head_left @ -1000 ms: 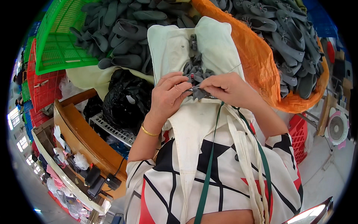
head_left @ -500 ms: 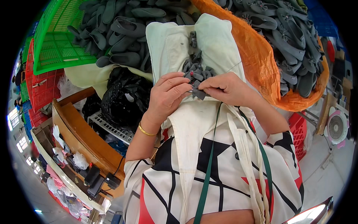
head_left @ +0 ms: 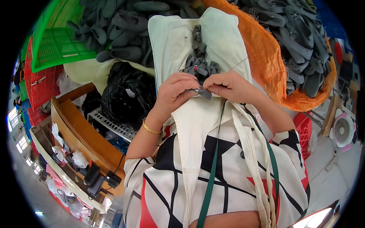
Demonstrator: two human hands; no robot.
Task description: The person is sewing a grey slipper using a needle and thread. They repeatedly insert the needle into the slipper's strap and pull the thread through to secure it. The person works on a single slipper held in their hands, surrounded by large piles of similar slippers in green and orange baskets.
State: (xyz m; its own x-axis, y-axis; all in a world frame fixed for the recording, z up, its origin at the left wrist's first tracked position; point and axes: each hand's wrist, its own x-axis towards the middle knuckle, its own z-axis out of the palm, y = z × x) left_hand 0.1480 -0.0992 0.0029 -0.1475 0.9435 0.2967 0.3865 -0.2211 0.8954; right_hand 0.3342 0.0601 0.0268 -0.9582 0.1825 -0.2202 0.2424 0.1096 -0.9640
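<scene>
My left hand (head_left: 176, 92) pinches a small grey fabric bow (head_left: 205, 94) over my lap, with a small shiny spot at its middle. Close against the bow's right edge, my right hand (head_left: 230, 88) is closed in a pinch; whatever lies between its fingertips is hidden. Just beyond my fingers, a pile of similar grey bows (head_left: 201, 67) with a small red spot rests in the dip of a pale cloth-covered cushion (head_left: 220, 36). A thin thread-like line slants across the cushion beyond my right hand.
Grey shoes (head_left: 129, 28) are heaped at the far left by a green plastic basket (head_left: 57, 47). An orange sack (head_left: 266, 64) at the right holds more grey shoes (head_left: 300, 45). At the left are a black plastic bag (head_left: 127, 91) and a wooden drawer (head_left: 89, 131). A fan (head_left: 342, 129) stands far right.
My right fingertips have shifted slightly and now meet the bow's edge. The bow has turned a little in my left fingers. The whole view has moved slightly.
</scene>
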